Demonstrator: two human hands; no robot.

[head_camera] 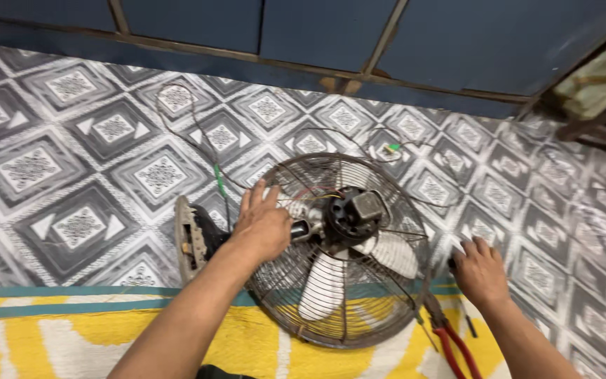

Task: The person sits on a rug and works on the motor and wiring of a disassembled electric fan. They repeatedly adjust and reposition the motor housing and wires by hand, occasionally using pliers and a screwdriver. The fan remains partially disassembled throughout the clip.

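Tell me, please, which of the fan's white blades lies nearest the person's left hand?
The upper-left blade, partly hidden right under the left hand on the cage. The lower blade and the right blade lie clear of it.

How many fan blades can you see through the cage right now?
3 blades: one upper above the motor, one lower right, one lower left pointing toward the yellow mat. The left hand covers part of the cage, so another may be hidden.

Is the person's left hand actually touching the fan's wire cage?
Touching. The head view shows the left hand lying flat on the rusty wire cage of the fan, fingers spread over its bars, with no gap visible beneath the palm.
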